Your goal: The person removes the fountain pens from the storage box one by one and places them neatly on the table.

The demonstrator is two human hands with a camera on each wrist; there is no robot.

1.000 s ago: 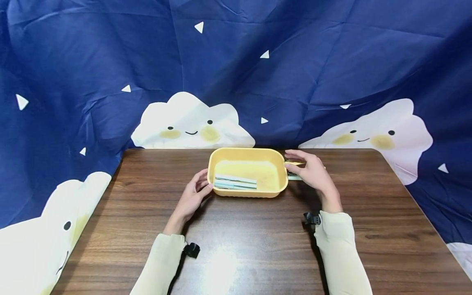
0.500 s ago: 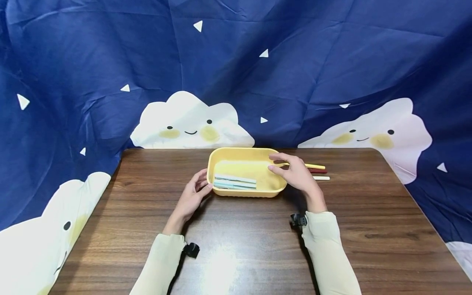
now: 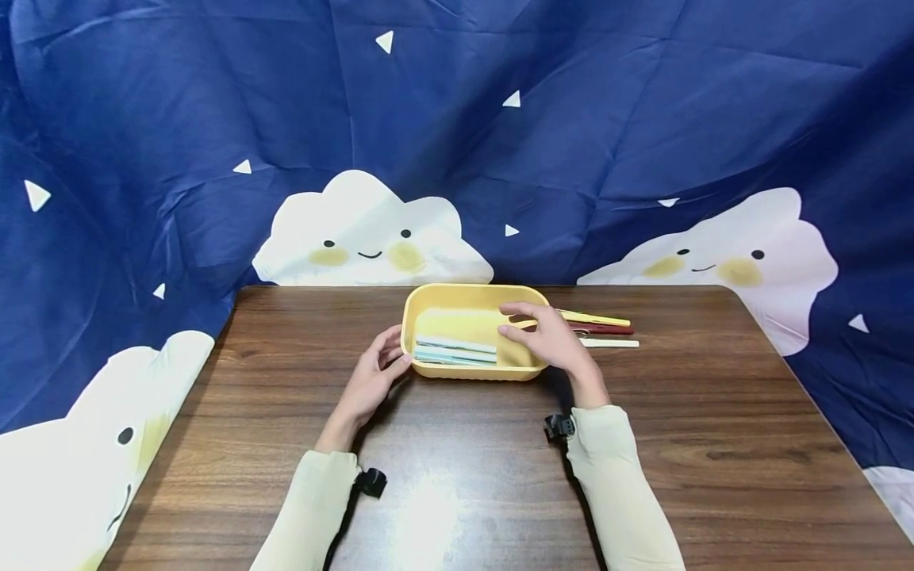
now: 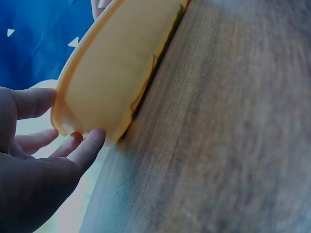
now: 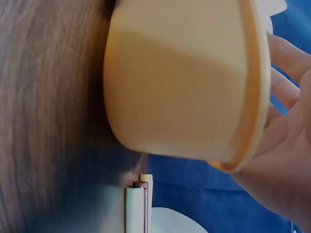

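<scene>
A yellow plastic box (image 3: 471,373) stands at the back of the table, several white and pale teal pens (image 3: 457,354) lying in its front left part. My left hand (image 3: 374,377) holds the box's left end, thumb at the front corner and fingers along the end wall. In the left wrist view, its fingertips (image 4: 92,141) lie against the yellow wall. Over the right part of the box, my right hand (image 3: 550,337) reaches inward with thumb and fingers apart, nothing visible between them. The right wrist view shows that hand (image 5: 286,116) behind the rim, its fingertips hidden.
Right of the box, a yellow pen (image 3: 600,319), a dark red pen (image 3: 610,328) and a white pen (image 3: 610,343) lie side by side on the brown wooden table (image 3: 714,428). A blue curtain with clouds (image 3: 457,143) hangs behind the back edge.
My right hand has moved left from the box's right rim to over its inside, uncovering the pens on the table. The left hand and the box have stayed in place.
</scene>
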